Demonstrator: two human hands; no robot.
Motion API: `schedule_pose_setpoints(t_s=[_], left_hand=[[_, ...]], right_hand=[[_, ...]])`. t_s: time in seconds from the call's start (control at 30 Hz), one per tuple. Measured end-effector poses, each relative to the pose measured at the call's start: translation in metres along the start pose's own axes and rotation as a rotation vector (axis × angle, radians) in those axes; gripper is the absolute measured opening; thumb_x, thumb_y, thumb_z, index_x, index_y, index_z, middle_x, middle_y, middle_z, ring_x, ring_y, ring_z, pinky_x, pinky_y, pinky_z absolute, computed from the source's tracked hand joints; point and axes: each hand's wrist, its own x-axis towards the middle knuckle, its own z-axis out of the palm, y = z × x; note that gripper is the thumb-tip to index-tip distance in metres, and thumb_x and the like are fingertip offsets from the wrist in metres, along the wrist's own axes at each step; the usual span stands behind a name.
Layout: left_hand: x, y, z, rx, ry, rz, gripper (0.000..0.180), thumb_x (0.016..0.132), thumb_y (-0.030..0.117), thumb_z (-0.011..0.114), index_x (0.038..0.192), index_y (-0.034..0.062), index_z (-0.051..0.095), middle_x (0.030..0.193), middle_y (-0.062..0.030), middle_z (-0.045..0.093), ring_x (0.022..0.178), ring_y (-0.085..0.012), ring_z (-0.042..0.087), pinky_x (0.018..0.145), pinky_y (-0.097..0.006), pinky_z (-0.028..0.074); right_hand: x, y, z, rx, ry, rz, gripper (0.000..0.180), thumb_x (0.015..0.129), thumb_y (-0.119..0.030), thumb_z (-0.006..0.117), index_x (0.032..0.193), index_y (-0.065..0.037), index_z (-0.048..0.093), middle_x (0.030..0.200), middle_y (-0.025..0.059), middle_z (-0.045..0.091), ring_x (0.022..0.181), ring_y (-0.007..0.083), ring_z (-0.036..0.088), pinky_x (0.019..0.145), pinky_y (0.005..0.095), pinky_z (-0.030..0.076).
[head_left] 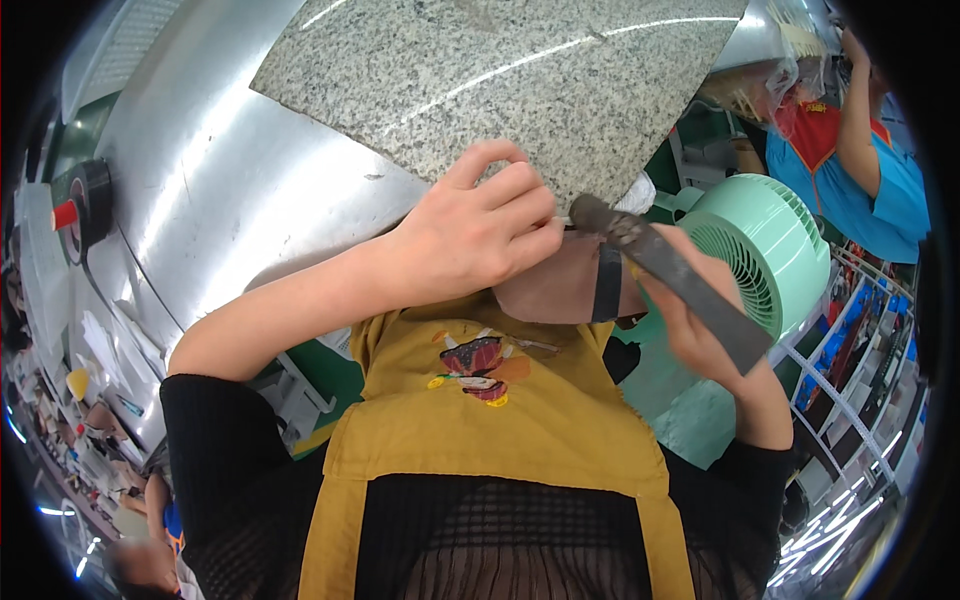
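Observation:
My left hand (482, 222) is at the near corner of the granite slab (500, 90), its fingers curled and pressed together on a brown leather-like piece (555, 285). That piece hangs past the slab's edge in front of my mustard apron (500, 420), and a black strip (607, 285) crosses it. Closed round a hammer, my right hand (695, 310) is just right of the piece. The hammer's long dark metal head (675, 280) hides part of that hand, and most of the handle is out of sight. The hammer's narrow end lies close to my left fingers.
A shiny metal tabletop (200, 170) lies under the slab. Right of my right hand stands a mint-green fan (765, 250). A black roll with a red core (88, 212) sits at the far left. Another person in blue and red (850, 180) is at the upper right.

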Motion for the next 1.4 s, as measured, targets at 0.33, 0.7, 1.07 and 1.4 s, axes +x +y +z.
schedule_pose_setpoints(t_s=[0.33, 0.7, 1.07, 1.4], left_hand=[[-0.001, -0.001, -0.008, -0.193, -0.027, -0.199, 0.027, 0.061, 0.011, 0.065, 0.089, 0.0104, 0.064, 0.082, -0.0007, 0.054, 0.084, -0.0201, 0.052, 0.091, -0.042, 0.04], [-0.005, -0.002, -0.011, -0.268, -0.039, -0.274, 0.023, 0.064, 0.01, 0.063, 0.087, 0.0094, 0.062, 0.083, -0.0005, 0.054, 0.083, -0.0186, 0.053, 0.09, -0.042, 0.041], [-0.01, 0.0, -0.006, -0.018, 0.013, -0.042, 0.025, 0.062, 0.01, 0.062, 0.087, 0.009, 0.061, 0.083, -0.0005, 0.053, 0.083, -0.0175, 0.053, 0.087, -0.04, 0.044], [-0.009, 0.01, -0.01, -0.124, -0.014, -0.287, 0.021, 0.063, 0.008, 0.064, 0.084, 0.0116, 0.062, 0.081, 0.0003, 0.052, 0.081, -0.0175, 0.052, 0.089, -0.041, 0.042]], right_hand=[[-0.001, 0.006, 0.008, -0.179, -0.032, -0.074, 0.038, 0.081, -0.003, 0.057, 0.118, -0.001, 0.05, 0.095, 0.0163, 0.061, 0.08, 0.0321, 0.064, 0.065, 0.0351, 0.051], [0.004, 0.006, 0.014, -0.251, -0.035, -0.123, 0.038, 0.082, -0.007, 0.061, 0.118, -0.003, 0.05, 0.095, 0.0148, 0.063, 0.079, 0.0315, 0.065, 0.064, 0.0362, 0.052], [0.008, 0.011, 0.014, -0.251, -0.041, -0.223, 0.027, 0.095, -0.017, 0.045, 0.113, 0.004, 0.049, 0.079, 0.0053, 0.053, 0.063, 0.0133, 0.047, 0.058, 0.0256, 0.038], [0.013, -0.005, 0.014, -0.216, -0.072, -0.102, 0.034, 0.086, -0.01, 0.055, 0.119, -0.004, 0.049, 0.088, 0.0159, 0.06, 0.076, 0.0314, 0.062, 0.064, 0.0374, 0.049]])
